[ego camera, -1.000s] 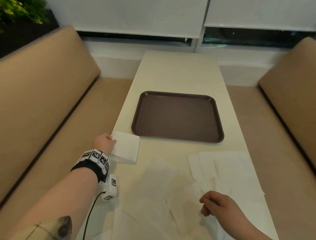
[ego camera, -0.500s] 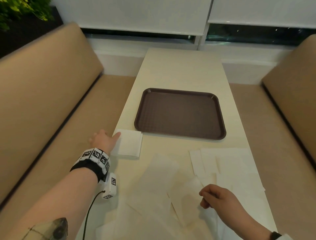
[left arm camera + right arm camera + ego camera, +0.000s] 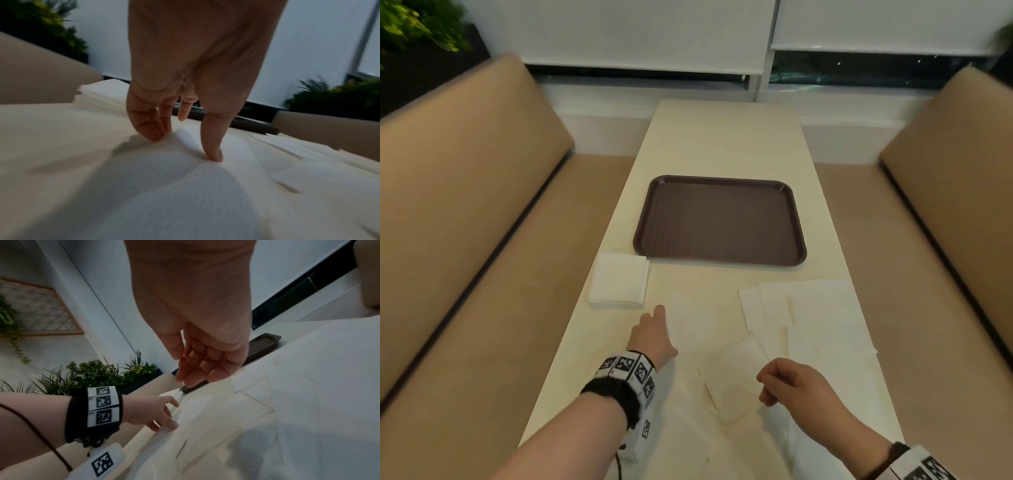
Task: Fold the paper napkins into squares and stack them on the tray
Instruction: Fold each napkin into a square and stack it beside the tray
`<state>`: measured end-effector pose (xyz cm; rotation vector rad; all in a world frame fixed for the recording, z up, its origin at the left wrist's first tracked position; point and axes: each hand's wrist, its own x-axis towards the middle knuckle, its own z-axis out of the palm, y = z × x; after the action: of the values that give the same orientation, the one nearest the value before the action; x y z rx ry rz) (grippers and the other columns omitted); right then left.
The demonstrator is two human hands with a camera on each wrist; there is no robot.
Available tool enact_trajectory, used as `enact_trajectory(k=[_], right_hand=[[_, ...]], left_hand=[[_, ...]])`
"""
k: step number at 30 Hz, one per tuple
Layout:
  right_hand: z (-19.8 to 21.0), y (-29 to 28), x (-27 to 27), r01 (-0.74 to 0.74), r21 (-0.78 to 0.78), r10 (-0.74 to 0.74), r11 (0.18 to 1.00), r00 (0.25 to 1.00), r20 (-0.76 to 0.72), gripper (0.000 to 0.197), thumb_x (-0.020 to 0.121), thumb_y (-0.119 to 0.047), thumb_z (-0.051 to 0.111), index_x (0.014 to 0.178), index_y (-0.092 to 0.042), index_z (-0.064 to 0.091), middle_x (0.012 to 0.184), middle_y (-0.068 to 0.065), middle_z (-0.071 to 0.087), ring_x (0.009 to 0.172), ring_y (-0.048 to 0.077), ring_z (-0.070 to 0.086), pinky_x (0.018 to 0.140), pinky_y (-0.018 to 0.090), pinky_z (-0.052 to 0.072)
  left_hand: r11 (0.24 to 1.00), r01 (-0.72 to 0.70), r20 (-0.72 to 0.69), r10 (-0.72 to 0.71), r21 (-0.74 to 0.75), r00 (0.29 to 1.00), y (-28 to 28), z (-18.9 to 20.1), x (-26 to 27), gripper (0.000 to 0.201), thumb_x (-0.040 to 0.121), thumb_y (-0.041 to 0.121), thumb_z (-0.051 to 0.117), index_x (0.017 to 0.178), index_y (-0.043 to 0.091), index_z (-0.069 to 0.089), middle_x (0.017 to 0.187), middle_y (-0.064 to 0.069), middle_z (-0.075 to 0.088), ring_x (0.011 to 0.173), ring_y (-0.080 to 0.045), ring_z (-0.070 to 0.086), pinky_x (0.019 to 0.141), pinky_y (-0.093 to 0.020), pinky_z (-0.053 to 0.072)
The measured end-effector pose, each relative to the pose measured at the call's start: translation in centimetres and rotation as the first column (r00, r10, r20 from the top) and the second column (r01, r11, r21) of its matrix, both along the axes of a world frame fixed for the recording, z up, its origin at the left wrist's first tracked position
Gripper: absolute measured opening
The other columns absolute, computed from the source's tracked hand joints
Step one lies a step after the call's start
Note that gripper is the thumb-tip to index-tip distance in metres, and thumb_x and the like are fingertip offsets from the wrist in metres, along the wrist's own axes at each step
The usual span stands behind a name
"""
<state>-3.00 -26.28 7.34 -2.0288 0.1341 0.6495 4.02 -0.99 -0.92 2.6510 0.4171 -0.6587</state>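
Head view shows you seated at a long cream table [image 3: 722, 144] that runs away from you between two tan padded benches [image 3: 465, 192], ending at a window wall with white roller blinds [image 3: 640, 34] drawn most of the way down and a dark strip of glass beneath; green plants [image 3: 410, 24] sit in the far left corner. A dark brown tray [image 3: 720, 221] lies bare in the middle of the table. Just off its near left corner, close to but not on it, sits a stack of folded napkins [image 3: 618, 283] at the table's left edge. Loose unfolded napkins [image 3: 808, 315] overlap across the near end of the table. Your left hand [image 3: 654, 337] reaches onto one loose sheet [image 3: 693, 322]; from the left wrist view its fingers [image 3: 212, 146] point down, slightly spread, with the tips pressing the paper so it ridges up between them, not clearly pinching it. Your right hand [image 3: 796, 389] hovers above the sheets at the near right, fingers loosely curled inward and holding nothing. Compared with half a second ago, your left hand has left the folded stack, which stays where it was, and has come right and nearer to you onto the loose sheet; your right hand has hardly moved.
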Motion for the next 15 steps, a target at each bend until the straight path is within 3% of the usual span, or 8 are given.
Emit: enact_trajectory(k=[3,6,9,11,12,15], right_hand=[[0.1,-0.8,-0.7,-0.016,-0.004,0.016,1.000,1.000,0.002,0.017,0.093,-0.013,0.053,0.084,-0.015,0.067,0.074,-0.001,0.072,0.066,0.003,0.064,0.066,0.012,0.046],[0.6,-1.4,-1.1,-0.031,0.002,0.031,1.000,1.000,0.003,0.017,0.093,-0.013,0.053,0.084,-0.015,0.067,0.074,0.000,0.072,0.066,0.003,0.064,0.065,0.011,0.046],[1.3,-2.1,-0.6,-0.052,0.008,0.052,0.999,0.998,0.018,0.014,0.092,-0.015,0.056,0.084,-0.015,0.068,0.075,0.000,0.072,0.068,0.004,0.065,0.072,0.017,0.051],[1.6,-2.6,0.1,-0.054,0.010,0.053,0.999,0.998,0.031,0.007,0.089,-0.017,0.061,0.087,-0.017,0.067,0.079,0.000,0.072,0.074,0.007,0.065,0.079,0.025,0.052],[1.8,-2.7,0.6,-0.052,0.012,0.051,0.999,0.998,0.038,0.004,0.088,-0.020,0.064,0.091,-0.020,0.066,0.086,-0.002,0.071,0.079,0.007,0.064,0.081,0.026,0.052],[2.5,-2.3,2.1,-0.085,0.058,0.085,0.995,0.996,0.005,0.036,0.085,-0.040,0.068,0.116,-0.028,0.056,0.112,-0.008,0.062,0.102,0.005,0.059,0.083,0.021,0.049]], left_hand=[[0.998,-0.063,-0.041,0.061,-0.025,0.997,0.0,0.4,0.1,0.062,0.073,0.028,0.075,0.118,0.016,0.034,0.102,-0.005,0.058,0.097,-0.028,0.060,0.085,-0.041,0.051],[0.995,-0.094,-0.032,0.093,-0.014,0.995,-0.3,1.1,-0.3,0.058,0.076,0.029,0.073,0.120,0.023,0.036,0.109,0.001,0.060,0.105,-0.024,0.058,0.091,-0.037,0.042],[0.937,-0.197,0.100,0.234,-0.288,0.967,-0.4,3.2,-0.7,0.037,0.079,0.022,0.073,0.111,0.017,0.053,0.098,-0.001,0.062,0.099,-0.025,0.062,0.085,-0.034,0.050],[0.840,-0.221,0.119,0.318,-0.495,0.941,-0.3,5.4,-1.1,0.022,0.084,0.020,0.069,0.104,0.013,0.063,0.099,-0.003,0.067,0.095,-0.026,0.064,0.086,-0.039,0.053],[0.755,-0.242,0.084,0.365,-0.610,0.927,-0.5,6.7,-1.4,0.019,0.086,0.019,0.067,0.104,0.012,0.064,0.102,-0.005,0.069,0.095,-0.027,0.065,0.088,-0.044,0.053],[0.448,-0.252,-0.069,0.385,-0.857,0.920,-2.7,10.5,-2.3,0.016,0.091,0.012,0.061,0.106,0.007,0.064,0.106,-0.014,0.071,0.098,-0.032,0.067,0.090,-0.049,0.053]])
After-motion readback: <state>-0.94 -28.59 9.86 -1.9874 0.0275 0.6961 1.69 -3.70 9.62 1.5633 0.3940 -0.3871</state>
